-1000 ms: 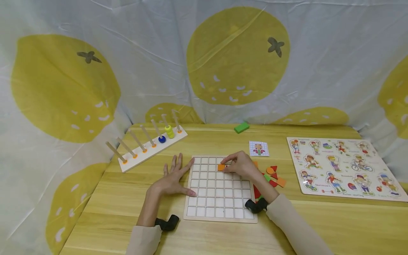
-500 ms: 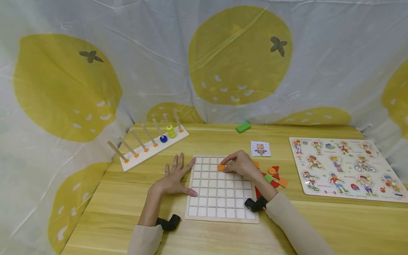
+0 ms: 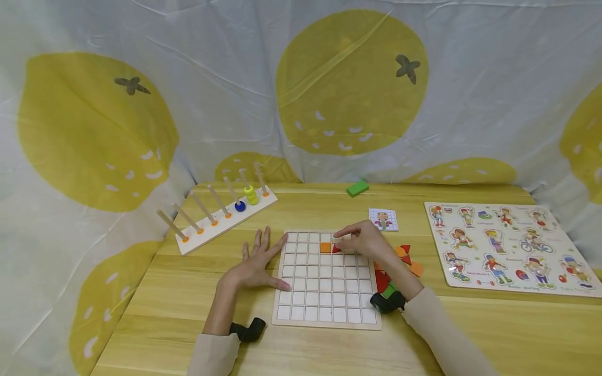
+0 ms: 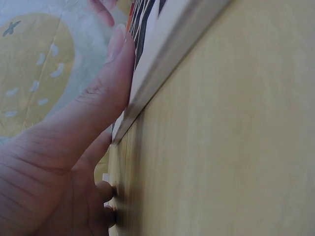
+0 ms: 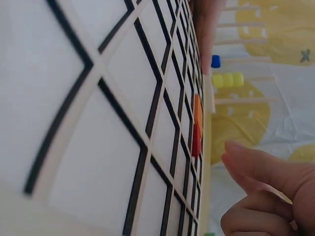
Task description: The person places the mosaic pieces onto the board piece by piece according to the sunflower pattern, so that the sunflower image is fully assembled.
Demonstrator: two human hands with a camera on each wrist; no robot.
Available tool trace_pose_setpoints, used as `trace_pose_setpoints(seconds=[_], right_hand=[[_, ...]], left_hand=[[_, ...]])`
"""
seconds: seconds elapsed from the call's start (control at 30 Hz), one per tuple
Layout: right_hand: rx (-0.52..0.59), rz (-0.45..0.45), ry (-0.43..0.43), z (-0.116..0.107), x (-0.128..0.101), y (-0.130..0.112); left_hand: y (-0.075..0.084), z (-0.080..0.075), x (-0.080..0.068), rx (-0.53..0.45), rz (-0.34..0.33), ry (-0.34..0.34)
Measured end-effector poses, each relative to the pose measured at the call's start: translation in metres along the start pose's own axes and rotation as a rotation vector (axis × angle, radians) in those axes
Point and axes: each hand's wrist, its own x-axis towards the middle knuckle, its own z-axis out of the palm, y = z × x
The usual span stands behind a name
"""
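Note:
My left hand (image 3: 254,263) lies with fingers spread at the left edge of the white grid board (image 3: 325,300). Its thumb (image 4: 106,83) rests on the board's rim, and other fingertips touch the table. Over the upper right part of the grid is my right hand (image 3: 364,241), thumb and index finger extended slightly apart. An orange square tile (image 3: 325,247) and a red triangle tile (image 3: 336,249) lie side by side in a row near the top. The right wrist view shows the right hand (image 5: 268,184) raised off the red tile (image 5: 196,140), with nothing visible between its fingertips.
Loose red, green and orange tiles (image 3: 416,269) lie right of the board, partly under the right forearm. A pattern card (image 3: 383,219) and green block (image 3: 357,188) are behind. A peg stand (image 3: 221,223) stands back left; a picture puzzle (image 3: 512,250) lies right.
The right hand has moved slightly right, off the orange square tile, which stays in place. The red triangle tile beside it now shows more. The left hand keeps its place.

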Motion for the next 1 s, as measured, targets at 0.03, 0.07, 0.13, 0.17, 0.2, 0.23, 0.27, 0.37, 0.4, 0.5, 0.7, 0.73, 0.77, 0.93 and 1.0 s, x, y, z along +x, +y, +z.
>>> trace_pose_setpoints(seconds=[0.03, 0.07, 0.13, 0.17, 0.2, 0.23, 0.27, 0.37, 0.4, 0.5, 0.7, 0.73, 0.77, 0.93, 1.0], right_hand=[[-0.009, -0.004, 0.009, -0.004, -0.002, 0.002], [-0.026, -0.006, 0.019, -0.009, -0.003, 0.005], [-0.059, -0.015, 0.037, -0.018, -0.007, 0.010], [-0.071, -0.018, 0.044, -0.023, -0.009, 0.014], [-0.076, -0.021, 0.049, -0.028, -0.011, 0.017], [-0.072, -0.015, 0.051, -0.033, -0.014, 0.020], [-0.072, -0.008, 0.055, -0.038, -0.016, 0.024], [-0.052, 0.010, 0.050, -0.052, -0.022, 0.035], [-0.045, 0.020, 0.047, -0.056, -0.024, 0.038], [-0.048, 0.043, 0.042, -0.064, -0.029, 0.046], [-0.073, 0.061, 0.026, -0.075, -0.032, 0.055], [-0.087, 0.062, 0.020, -0.077, -0.033, 0.056], [-0.104, 0.067, 0.013, -0.078, -0.033, 0.056], [-0.154, 0.087, -0.021, -0.082, -0.035, 0.060], [-0.147, 0.089, -0.022, -0.082, -0.036, 0.061]], left_hand=[[0.000, 0.000, 0.000, -0.002, -0.001, -0.001], [0.000, 0.000, 0.000, -0.004, -0.001, -0.002], [0.000, 0.000, 0.000, -0.005, -0.003, -0.002], [-0.001, 0.000, 0.000, -0.008, -0.003, -0.002], [-0.001, 0.000, 0.000, -0.009, -0.003, -0.002], [0.000, 0.000, -0.001, -0.009, -0.004, -0.002], [0.000, 0.000, -0.001, -0.009, -0.004, -0.003], [-0.001, 0.000, -0.001, -0.009, -0.002, 0.002], [-0.001, 0.000, -0.001, -0.006, -0.003, 0.003], [-0.002, 0.000, -0.002, 0.001, -0.007, 0.006], [-0.002, 0.001, -0.002, 0.002, -0.010, 0.006], [-0.002, 0.001, -0.002, 0.003, -0.009, 0.006], [-0.002, 0.001, -0.002, 0.001, -0.008, 0.006], [-0.001, 0.002, 0.000, 0.004, 0.001, 0.009], [-0.001, 0.001, 0.000, 0.000, 0.004, 0.010]])
